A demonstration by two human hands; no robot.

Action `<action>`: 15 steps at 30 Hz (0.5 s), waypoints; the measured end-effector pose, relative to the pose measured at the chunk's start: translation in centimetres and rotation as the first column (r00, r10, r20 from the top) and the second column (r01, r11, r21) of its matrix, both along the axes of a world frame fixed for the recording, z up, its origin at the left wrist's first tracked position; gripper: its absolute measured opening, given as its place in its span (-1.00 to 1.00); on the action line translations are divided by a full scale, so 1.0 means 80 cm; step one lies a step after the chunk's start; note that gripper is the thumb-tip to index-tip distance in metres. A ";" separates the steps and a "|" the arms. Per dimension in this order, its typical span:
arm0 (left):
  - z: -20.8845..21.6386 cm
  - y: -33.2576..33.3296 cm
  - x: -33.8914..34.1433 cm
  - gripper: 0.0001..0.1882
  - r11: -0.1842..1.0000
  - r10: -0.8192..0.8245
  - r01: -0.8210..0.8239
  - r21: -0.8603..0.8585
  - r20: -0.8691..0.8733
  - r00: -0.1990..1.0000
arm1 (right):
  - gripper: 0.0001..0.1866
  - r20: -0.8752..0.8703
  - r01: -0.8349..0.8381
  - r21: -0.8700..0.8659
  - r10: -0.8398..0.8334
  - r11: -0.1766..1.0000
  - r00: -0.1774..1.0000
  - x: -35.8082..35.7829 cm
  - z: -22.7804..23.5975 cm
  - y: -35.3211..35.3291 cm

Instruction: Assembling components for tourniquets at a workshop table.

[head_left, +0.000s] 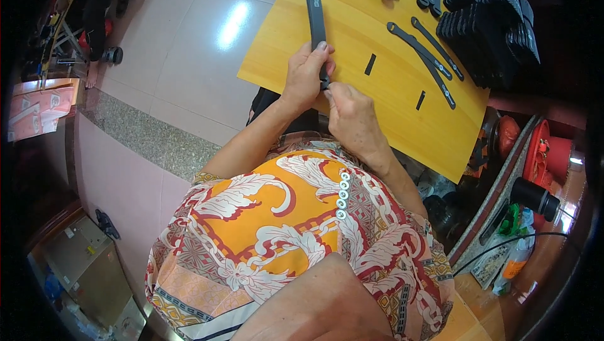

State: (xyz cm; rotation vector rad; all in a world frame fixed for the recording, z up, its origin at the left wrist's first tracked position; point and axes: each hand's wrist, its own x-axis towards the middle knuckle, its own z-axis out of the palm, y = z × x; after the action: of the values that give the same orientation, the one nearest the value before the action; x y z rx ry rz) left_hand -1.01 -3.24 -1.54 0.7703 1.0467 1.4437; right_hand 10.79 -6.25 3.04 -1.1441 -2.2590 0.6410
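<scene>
The bench [434, 143] has a bare yellow top; beyond its left edge a pale tiled floor [182, 45] catches a bright glare, with a speckled stone strip [145, 124] crossing it; at upper left stand a co-worker's dark-clad leg [94, 23] and bare foot [92, 75], a small black cylinder [113, 56] just beside; pink sheets [44, 111] lie at far left; below, a dark shoe [107, 224] sits near a brownish box [88, 259]; at right are a red tub [559, 158], a black canister [535, 197], a green packet [525, 218], an orange-labelled bottle [516, 262] and a thin black cable [503, 239].
</scene>
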 end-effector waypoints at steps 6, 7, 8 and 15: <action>0.009 0.003 -0.009 -0.74 0.971 -0.220 0.225 -0.085 0.066 0.973 | -0.80 0.003 0.061 0.284 -0.065 0.957 0.998 0.000 0.000 0.014; 0.005 0.005 -0.011 -0.74 0.971 -0.217 0.222 -0.084 0.066 0.974 | -0.80 0.003 0.058 0.284 -0.062 0.957 0.998 -0.003 0.002 0.016; -0.001 0.007 -0.013 -0.72 0.960 -0.257 0.266 -0.088 0.101 0.961 | -0.76 -0.059 0.051 0.360 -0.032 0.932 0.998 -0.006 0.004 0.019; 0.000 -0.008 -0.044 -0.59 0.863 -0.356 0.501 -0.071 0.619 0.700 | -0.67 -0.183 -0.051 0.271 0.103 0.961 0.978 -0.005 -0.016 0.032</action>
State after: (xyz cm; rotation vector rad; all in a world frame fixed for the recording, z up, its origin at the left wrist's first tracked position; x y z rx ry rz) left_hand -4.49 -3.89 -1.58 0.3139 0.4834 1.0111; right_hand 10.42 -3.71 1.76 -0.8291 -2.1509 0.4411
